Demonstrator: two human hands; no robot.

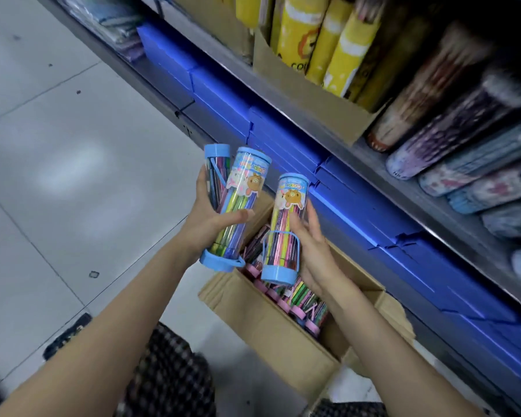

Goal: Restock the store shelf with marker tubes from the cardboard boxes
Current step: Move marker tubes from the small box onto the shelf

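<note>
Grey tiled floor with store shelf running from 11 to 4 o'clock. Left hand grips two blue-capped marker tubes, thumb curled across them. Right hand holds a third tube against palm and fingers, which lie fairly straight; clamp not firm. Below, at 6 o'clock, open cardboard box holds more tubes, pink caps showing. Judgement: pick step complete, transfer pending. Next move calls for lifting toward 2 o'clock and finding a free shelf slot.

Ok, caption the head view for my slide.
Left hand grips two marker tubes, right hand a third above the box.
</note>
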